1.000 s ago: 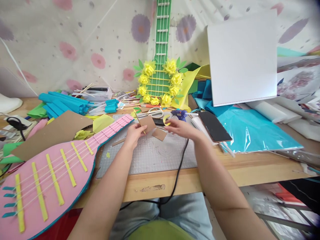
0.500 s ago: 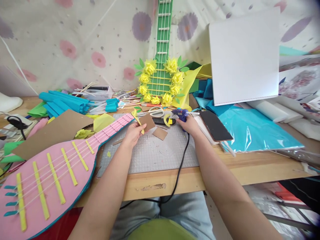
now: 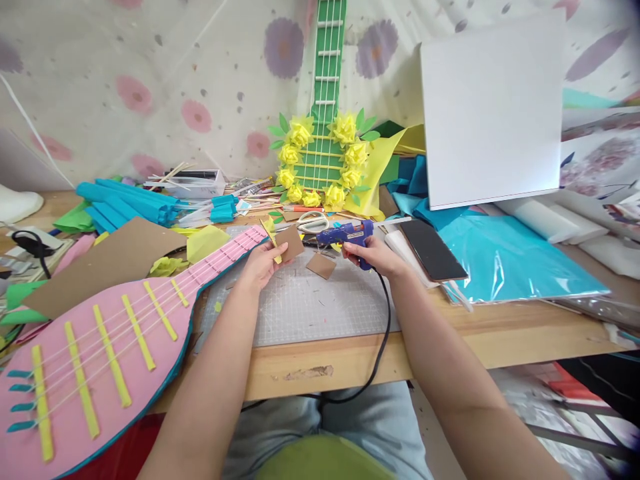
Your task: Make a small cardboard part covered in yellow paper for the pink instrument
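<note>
Left hand (image 3: 261,267): my fingers are closed on a brown card (image 3: 290,243) and a yellow strip (image 3: 271,231), the strip tilted along the card's left side.
Right hand (image 3: 374,255): I have it wrapped around the grip of a blue glue gun (image 3: 346,233).
Nozzle: points left at the card I hold, near it but apart.
Cord (image 3: 387,320): drops from the gun's grip, curves across the mat (image 3: 320,313) and over the front edge of the worktop (image 3: 450,331).
Loose card (image 3: 321,265): lies flat on the mat, between my two hands.
Scissors (image 3: 314,222): lie beyond the held card, partly hidden by the gun.
Pink guitar (image 3: 119,330): lies to my left, its neck reaching close to my left hand.
Green guitar (image 3: 320,159): stands upright at the back, ringed with yellow flowers (image 3: 356,154).
Black slab (image 3: 433,250): lies right of my right hand, beside blue sheets (image 3: 515,260).
</note>
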Demonstrator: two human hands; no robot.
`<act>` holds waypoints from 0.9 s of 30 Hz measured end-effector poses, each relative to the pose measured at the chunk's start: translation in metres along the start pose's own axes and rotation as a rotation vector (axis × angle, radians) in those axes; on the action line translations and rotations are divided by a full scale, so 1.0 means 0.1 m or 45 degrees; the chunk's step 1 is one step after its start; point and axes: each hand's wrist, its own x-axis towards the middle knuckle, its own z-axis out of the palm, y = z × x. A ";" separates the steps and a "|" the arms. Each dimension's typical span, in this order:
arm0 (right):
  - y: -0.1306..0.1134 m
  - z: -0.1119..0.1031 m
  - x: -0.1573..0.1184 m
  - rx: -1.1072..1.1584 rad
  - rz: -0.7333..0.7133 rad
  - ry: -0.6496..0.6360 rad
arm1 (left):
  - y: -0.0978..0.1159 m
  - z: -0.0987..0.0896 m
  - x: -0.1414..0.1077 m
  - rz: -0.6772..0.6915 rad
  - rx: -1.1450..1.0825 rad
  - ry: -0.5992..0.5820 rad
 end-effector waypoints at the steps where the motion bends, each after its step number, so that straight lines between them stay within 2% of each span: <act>1: 0.02 0.02 0.01 -0.017 0.005 -0.010 | 0.00 -0.01 0.00 -0.006 0.011 -0.004; 7: 0.04 0.03 0.05 -0.047 0.037 0.006 | 0.03 -0.04 -0.02 -0.033 0.078 -0.052; 27: -0.04 0.05 0.02 -0.046 0.091 -0.001 | 0.03 -0.02 -0.02 -0.034 0.145 -0.065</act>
